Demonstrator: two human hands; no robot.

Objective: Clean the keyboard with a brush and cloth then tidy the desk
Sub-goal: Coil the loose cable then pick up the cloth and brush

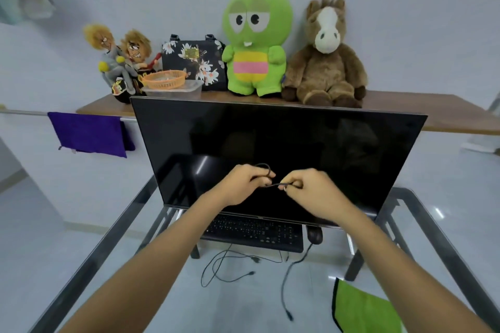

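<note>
A thin black cable (273, 184) is pinched between the left hand (243, 184) and right hand (311, 189) above the far keyboard (254, 232), evidently being coiled during tidying; further winding is judged next.

The monitor (278, 154) was glossy black, the desk (151, 265) clear glass on metal, the far shelf (446, 113) wood, the near cloth (362, 308) soft green fabric.
</note>
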